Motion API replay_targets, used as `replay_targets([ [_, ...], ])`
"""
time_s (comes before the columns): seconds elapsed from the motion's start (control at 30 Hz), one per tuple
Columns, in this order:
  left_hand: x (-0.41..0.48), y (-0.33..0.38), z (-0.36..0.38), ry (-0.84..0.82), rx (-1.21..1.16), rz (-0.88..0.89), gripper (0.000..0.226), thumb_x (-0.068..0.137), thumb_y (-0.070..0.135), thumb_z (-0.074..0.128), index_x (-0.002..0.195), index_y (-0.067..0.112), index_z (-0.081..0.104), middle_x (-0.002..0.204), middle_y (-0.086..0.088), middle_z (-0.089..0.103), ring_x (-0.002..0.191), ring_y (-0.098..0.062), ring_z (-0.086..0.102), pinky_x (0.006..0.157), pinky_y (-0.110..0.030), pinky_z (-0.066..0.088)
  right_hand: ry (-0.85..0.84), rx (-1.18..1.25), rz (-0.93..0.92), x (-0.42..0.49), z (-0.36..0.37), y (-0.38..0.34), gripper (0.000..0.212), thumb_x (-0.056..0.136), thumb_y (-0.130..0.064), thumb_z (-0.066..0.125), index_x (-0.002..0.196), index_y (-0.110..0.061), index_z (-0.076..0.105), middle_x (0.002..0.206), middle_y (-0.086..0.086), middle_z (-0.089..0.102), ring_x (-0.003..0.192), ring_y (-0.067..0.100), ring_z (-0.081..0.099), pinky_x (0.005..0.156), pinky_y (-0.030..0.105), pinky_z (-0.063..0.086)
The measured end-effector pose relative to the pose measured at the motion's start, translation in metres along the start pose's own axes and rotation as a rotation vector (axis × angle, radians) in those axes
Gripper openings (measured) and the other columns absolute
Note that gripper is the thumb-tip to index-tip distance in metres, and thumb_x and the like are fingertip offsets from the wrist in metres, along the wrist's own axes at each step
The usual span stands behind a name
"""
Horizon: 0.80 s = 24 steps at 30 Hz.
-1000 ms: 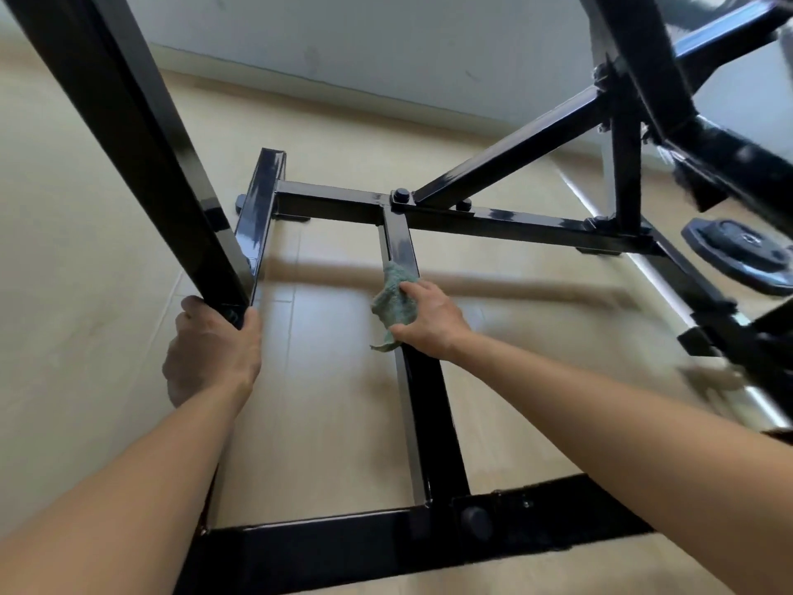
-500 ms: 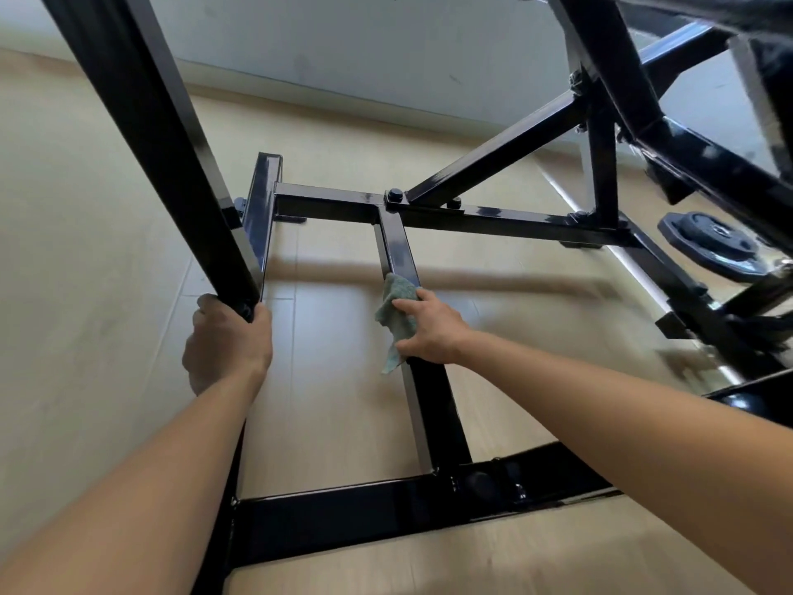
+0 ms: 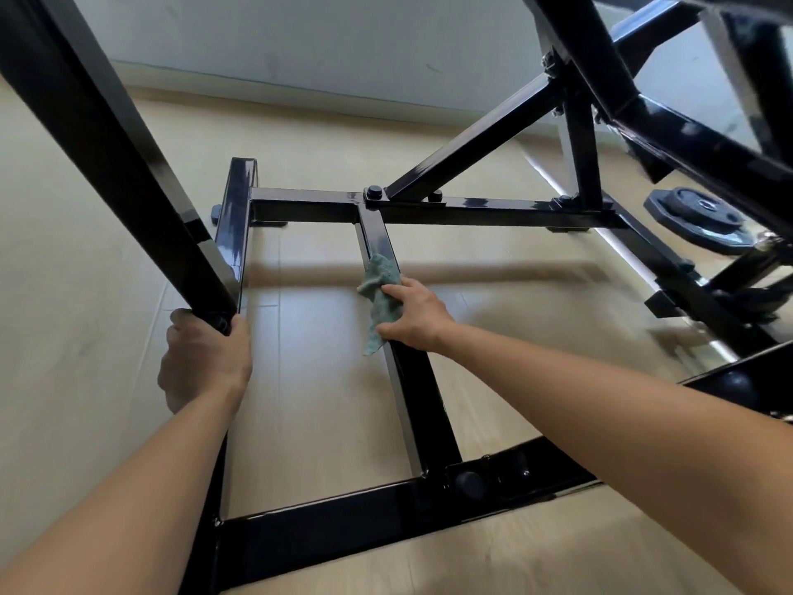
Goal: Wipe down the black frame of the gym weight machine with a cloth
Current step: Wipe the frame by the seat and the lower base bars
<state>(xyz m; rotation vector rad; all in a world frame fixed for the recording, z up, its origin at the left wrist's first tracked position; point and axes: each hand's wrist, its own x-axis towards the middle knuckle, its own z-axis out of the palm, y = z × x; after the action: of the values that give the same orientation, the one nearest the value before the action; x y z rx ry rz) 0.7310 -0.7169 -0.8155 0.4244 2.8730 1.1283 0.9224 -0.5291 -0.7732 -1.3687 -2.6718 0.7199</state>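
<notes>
A person's right hand (image 3: 414, 317) is pinching a crumpled green cloth (image 3: 379, 289), with the fingers curling over it and pressing it onto the centre floor bar (image 3: 414, 388) of a black frame (image 3: 493, 206). The cloth is bunching just ahead of the fingertips and draping off the bar's left edge. Well to the left of that grip, the left hand (image 3: 201, 358) is wrapping round the foot of a slanted post (image 3: 107, 143). Far to the right of the cloth, a round weight plate (image 3: 695, 221) is showing above the pale wood floor (image 3: 309, 380).

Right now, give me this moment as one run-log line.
step: wiping | right hand: holds cloth on centre floor bar | left hand: grips slanted post | nearby: weight plate at right
</notes>
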Motion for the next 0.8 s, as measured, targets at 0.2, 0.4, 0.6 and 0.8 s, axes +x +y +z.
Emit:
replay_targets([
  [0.2,0.000,-0.002,0.002,0.011,0.005,0.008,0.049,0.090,0.049,0.053,0.110,0.005,0.044,0.112,-0.025,0.059,0.097,-0.053,0.059,0.073,-0.051,0.039,-0.042,-0.175,-0.093,-0.054,0.006,-0.008,0.053,0.075,-0.028,0.074,0.126,-0.025,0.058,0.137,0.003,0.045,0.112,0.035,0.058,0.098,0.036,0.049],
  [0.4,0.001,-0.005,0.002,0.019,-0.010,0.020,0.043,0.090,0.049,0.054,0.101,0.010,0.039,0.109,-0.025,0.060,0.095,-0.053,0.059,0.078,-0.055,0.044,-0.074,-0.221,-0.138,-0.070,0.009,-0.002,0.055,0.074,-0.029,0.073,0.125,-0.024,0.056,0.134,0.002,0.044,0.110,0.035,0.058,0.095,0.038,0.050],
  [0.6,0.003,-0.005,0.004,0.026,-0.016,0.021,0.040,0.090,0.048,0.056,0.097,0.014,0.036,0.106,-0.022,0.060,0.093,-0.051,0.061,0.072,-0.046,0.037,-0.033,-0.039,-0.025,-0.016,-0.004,0.003,0.081,0.079,-0.042,0.077,0.150,-0.022,0.043,0.157,-0.002,0.035,0.135,0.024,0.046,0.111,0.032,0.037],
  [0.8,0.004,-0.004,0.005,0.030,-0.006,0.005,0.040,0.090,0.048,0.057,0.097,0.014,0.036,0.105,-0.018,0.060,0.093,-0.048,0.061,0.071,-0.044,0.036,0.013,0.195,0.121,0.012,-0.005,0.000,0.088,0.077,-0.040,0.080,0.154,-0.028,0.038,0.136,0.003,0.061,0.108,0.020,0.063,0.098,0.030,0.049],
])
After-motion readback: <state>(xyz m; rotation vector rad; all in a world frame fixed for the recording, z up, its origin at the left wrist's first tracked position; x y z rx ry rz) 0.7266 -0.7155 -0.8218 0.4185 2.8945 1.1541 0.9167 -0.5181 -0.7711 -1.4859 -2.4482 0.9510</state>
